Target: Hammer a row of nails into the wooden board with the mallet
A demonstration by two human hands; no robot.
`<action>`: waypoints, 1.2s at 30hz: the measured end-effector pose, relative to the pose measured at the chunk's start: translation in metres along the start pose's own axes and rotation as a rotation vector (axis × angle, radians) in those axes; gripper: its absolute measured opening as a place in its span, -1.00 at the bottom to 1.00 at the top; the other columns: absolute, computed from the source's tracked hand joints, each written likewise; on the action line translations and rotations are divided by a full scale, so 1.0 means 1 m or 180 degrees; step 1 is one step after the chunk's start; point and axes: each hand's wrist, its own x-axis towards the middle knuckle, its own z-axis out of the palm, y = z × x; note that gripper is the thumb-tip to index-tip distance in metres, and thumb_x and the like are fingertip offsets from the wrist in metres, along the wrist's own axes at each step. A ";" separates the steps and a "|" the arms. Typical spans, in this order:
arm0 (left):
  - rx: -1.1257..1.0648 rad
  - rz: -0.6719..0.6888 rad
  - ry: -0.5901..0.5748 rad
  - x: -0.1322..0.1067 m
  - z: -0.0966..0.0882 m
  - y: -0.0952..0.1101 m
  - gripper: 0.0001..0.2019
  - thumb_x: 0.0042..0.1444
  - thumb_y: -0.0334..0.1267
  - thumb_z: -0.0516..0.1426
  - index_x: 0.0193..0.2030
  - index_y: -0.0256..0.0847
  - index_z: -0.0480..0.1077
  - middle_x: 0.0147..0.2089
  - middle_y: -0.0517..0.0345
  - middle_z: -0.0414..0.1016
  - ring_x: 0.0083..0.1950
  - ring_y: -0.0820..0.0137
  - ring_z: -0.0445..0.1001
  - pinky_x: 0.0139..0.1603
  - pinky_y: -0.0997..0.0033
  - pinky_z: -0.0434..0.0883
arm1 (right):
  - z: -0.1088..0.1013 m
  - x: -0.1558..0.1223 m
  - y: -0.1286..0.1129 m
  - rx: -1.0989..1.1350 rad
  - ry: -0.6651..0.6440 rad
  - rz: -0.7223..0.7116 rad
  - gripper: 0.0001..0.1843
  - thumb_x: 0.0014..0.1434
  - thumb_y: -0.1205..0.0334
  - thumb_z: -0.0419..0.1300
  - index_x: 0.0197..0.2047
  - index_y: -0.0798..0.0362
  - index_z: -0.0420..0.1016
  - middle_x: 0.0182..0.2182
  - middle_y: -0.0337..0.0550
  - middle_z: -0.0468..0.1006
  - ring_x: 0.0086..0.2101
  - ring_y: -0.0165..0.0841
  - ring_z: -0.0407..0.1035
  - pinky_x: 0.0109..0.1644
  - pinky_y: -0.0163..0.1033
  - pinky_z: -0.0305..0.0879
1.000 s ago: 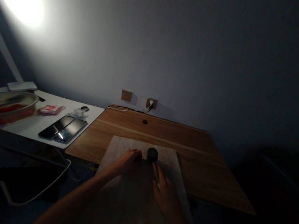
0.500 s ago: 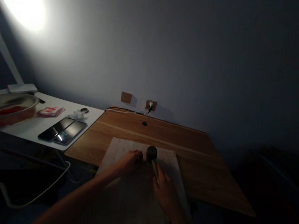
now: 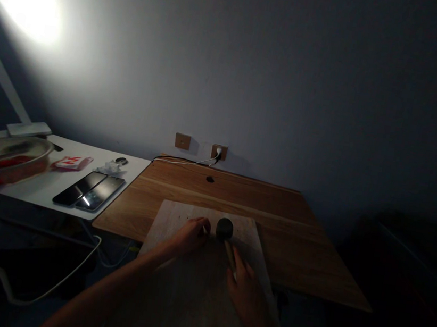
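My right hand (image 3: 246,290) is wrapped round the wooden handle of a mallet (image 3: 225,229) with a dark, round head. The head hangs low over a pale wooden board (image 3: 184,298), just right of my left hand; in this dim light I cannot tell whether it touches the board. My left hand (image 3: 193,234) rests on the board's far part with its fingers curled and pinched together. Whatever sits between those fingertips is too small and dark to name. A few tiny dark bits lie on the board near the left hand.
The board lies on a brown wooden desk (image 3: 303,250) against the wall. To the left, a white table (image 3: 87,149) bears two phones (image 3: 96,191), a red-and-white packet (image 3: 72,163), crumpled plastic (image 3: 111,167), a large clear bowl (image 3: 37,164) and a lamp (image 3: 6,76). Cables run to a wall socket (image 3: 219,152).
The mallet and my right hand have shifted slightly right and toward me, so the head stands a little farther from my left hand. My left hand stays almost in place.
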 end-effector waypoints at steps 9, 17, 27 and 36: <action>-0.0604 0.0158 0.0244 0.055 0.008 -0.005 -0.76 0.06 -0.46 0.13 -0.13 -0.25 0.52 -0.29 0.16 0.59 -0.32 0.48 0.47 -0.26 0.52 0.39 | -0.010 -0.001 0.062 0.0328 0.0649 0.0207 -0.35 0.30 0.10 -0.07 0.38 0.17 0.28 0.16 0.17 0.53 0.12 -0.05 0.46 0.22 0.04 0.32; -0.0469 0.0380 -0.0480 0.102 0.048 0.023 -0.79 0.08 -0.39 0.18 -0.16 -0.27 0.59 -0.16 0.08 0.65 -0.18 0.36 0.55 -0.12 0.41 0.44 | -0.007 0.002 0.083 0.0933 0.0627 0.0436 -0.29 0.23 -0.06 0.00 0.35 0.12 0.32 0.27 0.12 0.43 0.28 -0.08 0.28 0.34 0.05 0.18; -0.0309 0.0591 -0.0444 0.106 0.063 0.017 -0.75 0.03 -0.46 0.16 -0.15 -0.26 0.59 -0.18 0.08 0.64 -0.19 0.33 0.56 -0.11 0.39 0.43 | 0.001 0.002 0.091 0.1149 0.0701 0.0707 -0.21 0.18 -0.24 0.00 0.27 0.15 0.40 0.15 0.16 0.53 0.17 -0.05 0.40 0.22 0.01 0.31; -0.0285 0.0608 -0.0322 0.104 0.066 0.014 -0.69 0.02 -0.46 0.17 -0.08 -0.27 0.57 -0.16 0.04 0.64 -0.18 0.31 0.55 -0.12 0.38 0.44 | -0.004 0.001 0.081 0.1076 0.0768 0.0614 -0.34 0.21 -0.11 0.02 0.23 0.11 0.46 -0.11 0.05 0.65 0.00 -0.09 0.51 0.03 -0.04 0.43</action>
